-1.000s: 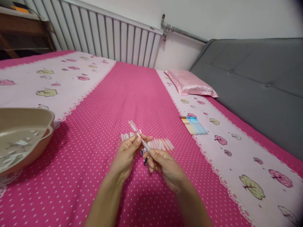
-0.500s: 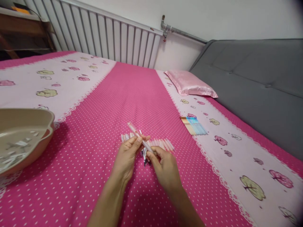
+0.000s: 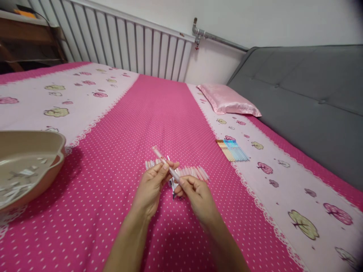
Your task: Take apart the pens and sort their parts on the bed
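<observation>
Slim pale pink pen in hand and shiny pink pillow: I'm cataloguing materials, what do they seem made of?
The slim pale pink pen: probably smooth plastic, since its far end looks translucent.
The shiny pink pillow: likely glossy satin-like fabric, given its sheen; fibre unclear.

The pink bed (image 3: 159, 109) carries a basin (image 3: 52, 177), a pillow (image 3: 227, 99) and what look like pens (image 3: 199, 173).

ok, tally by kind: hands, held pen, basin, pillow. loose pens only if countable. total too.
Left hand and right hand: 2
Held pen: 1
Basin: 1
Pillow: 1
Total: 5
Loose pens left out: tightly packed, some hidden, no safe count.
</observation>
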### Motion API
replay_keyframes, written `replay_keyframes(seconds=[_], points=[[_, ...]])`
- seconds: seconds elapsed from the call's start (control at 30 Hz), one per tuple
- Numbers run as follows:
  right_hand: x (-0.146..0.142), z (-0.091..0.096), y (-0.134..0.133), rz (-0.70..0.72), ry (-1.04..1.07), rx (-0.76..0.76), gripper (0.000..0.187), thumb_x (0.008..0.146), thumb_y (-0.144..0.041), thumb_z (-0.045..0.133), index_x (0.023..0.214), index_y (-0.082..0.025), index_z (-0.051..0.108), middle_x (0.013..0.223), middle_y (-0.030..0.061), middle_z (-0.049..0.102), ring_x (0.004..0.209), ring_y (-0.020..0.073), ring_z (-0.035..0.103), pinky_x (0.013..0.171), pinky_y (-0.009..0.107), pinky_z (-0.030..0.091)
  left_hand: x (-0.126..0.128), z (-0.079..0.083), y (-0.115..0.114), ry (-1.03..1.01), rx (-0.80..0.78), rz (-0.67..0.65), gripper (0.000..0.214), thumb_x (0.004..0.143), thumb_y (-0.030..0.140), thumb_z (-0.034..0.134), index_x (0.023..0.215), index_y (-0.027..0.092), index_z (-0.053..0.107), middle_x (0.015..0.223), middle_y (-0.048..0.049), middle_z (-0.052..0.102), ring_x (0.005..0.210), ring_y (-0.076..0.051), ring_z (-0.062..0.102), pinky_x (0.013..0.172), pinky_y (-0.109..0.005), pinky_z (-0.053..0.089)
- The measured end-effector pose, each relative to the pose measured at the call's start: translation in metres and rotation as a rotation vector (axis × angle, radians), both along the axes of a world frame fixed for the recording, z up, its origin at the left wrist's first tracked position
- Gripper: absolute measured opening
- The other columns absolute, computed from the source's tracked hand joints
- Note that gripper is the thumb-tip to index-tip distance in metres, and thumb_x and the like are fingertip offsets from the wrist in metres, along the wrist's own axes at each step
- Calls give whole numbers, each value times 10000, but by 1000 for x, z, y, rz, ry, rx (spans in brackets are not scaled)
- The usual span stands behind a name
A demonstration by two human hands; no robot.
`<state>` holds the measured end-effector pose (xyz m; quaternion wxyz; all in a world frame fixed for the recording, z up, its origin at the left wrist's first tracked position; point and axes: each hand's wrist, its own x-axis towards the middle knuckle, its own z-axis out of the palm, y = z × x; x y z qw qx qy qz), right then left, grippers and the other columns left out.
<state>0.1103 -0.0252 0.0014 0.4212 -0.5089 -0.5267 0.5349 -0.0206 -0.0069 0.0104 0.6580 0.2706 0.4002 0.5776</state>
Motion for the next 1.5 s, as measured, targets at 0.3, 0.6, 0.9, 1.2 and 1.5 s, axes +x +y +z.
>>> replay_keyframes(seconds=[0.3,0.6,0.9,1.2,1.5], points=[[-2,0,0,-28,114,-74,339,762,-472,632,916,-173,593,810,39,622,736,146,577,637,264,450,-1,-4,1,-31,-7,24,227,696,343,729,796,143,692,881,-70,713,807,-148,618,787,-254,464],[-2,2,-2,-153,-97,38,243,685,-320,716,834,-183,582,789,21,630,620,132,565,589,273,453,0,-1,1,-12,-23,36,223,694,333,729,776,129,689,892,-93,712,808,-162,627,790,-274,470],[-1,-2,1,12,-43,35,379,873,-477,453,802,-162,653,753,48,636,774,181,589,739,317,446,-1,-2,0,-8,-5,15,260,686,351,735,818,132,692,909,-96,714,762,-160,620,748,-283,470],[-2,2,-1,-65,39,-14,350,709,-411,697,950,-192,570,918,55,630,811,175,593,727,308,468,2,-3,1,-10,15,5,244,705,360,718,800,136,697,905,-87,712,803,-151,624,803,-265,460],[0,-1,-1,-66,-50,36,239,783,-408,618,815,-173,592,726,19,611,665,148,556,625,277,430,3,-2,0,9,23,-3,211,721,335,708,794,137,703,905,-83,712,795,-140,611,802,-252,452]])
